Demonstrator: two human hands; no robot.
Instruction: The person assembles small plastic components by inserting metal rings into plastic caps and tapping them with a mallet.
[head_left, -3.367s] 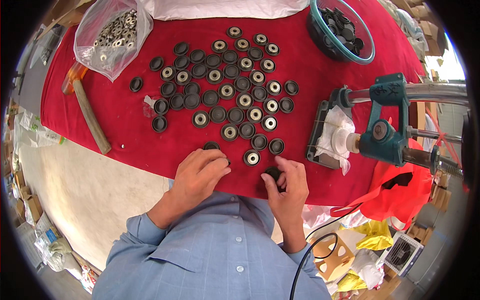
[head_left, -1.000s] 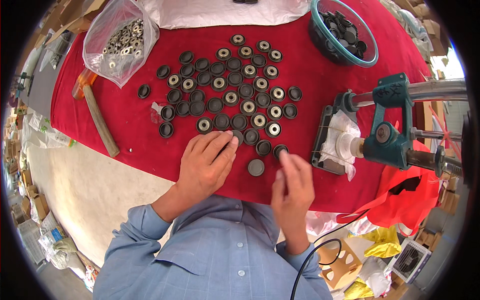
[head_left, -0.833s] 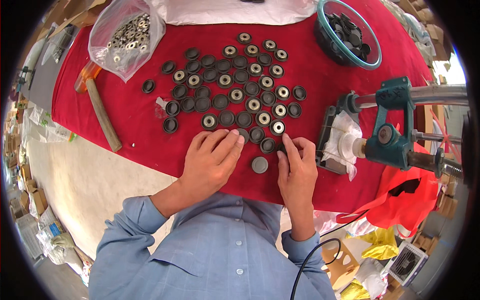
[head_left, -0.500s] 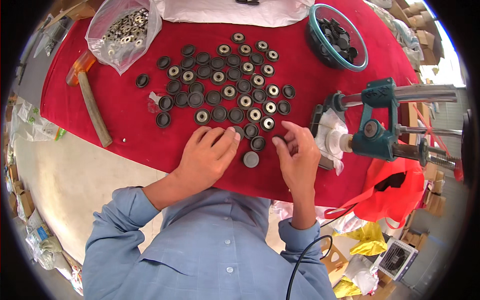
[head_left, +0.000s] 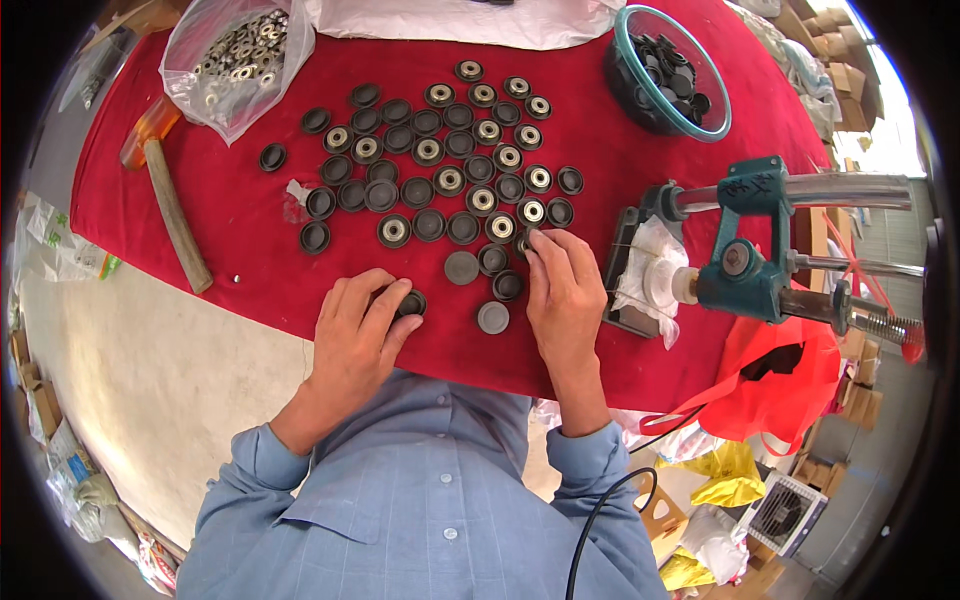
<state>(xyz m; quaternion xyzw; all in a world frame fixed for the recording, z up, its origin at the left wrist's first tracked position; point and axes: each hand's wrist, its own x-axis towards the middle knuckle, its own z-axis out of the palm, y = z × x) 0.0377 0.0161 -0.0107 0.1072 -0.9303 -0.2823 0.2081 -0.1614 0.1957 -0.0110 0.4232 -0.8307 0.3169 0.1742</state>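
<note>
Left hand point(head_left: 352, 330): at the near edge of the red tablecloth point(head_left: 290, 275), left of centre. Thumb and forefinger pinch a black cap point(head_left: 412, 303) between them; remaining fingers are bent and lie close together. The cap sits near the cloth; contact with it cannot be told.

Right hand point(head_left: 566, 300): to the right, reaching farther in, back of the hand up. Fingers lie close together, tips on a partly covered cap point(head_left: 523, 243) at the near right side of the group. Whether the thumb grips it cannot be told, since the hand hides that side.

Between the hands: two flat-faced grey discs point(head_left: 493, 317), one nearer and one farther left, plus two hollow black caps point(head_left: 507, 285) just beside them.

Far of the hands: a loose cluster of dark caps point(head_left: 428, 224), some bare, others with a metal bearing point(head_left: 394, 231) seated in the middle.

Surroundings: far left, a clear plastic bag point(head_left: 232, 118) of metal rings; nearer, a hammer point(head_left: 178, 215) with wooden handle and orange head. Far right, a teal-rimmed tub point(head_left: 628, 88) holding black pieces. Near right, a green press point(head_left: 740, 258) lies with its shafts pointing right.
</note>
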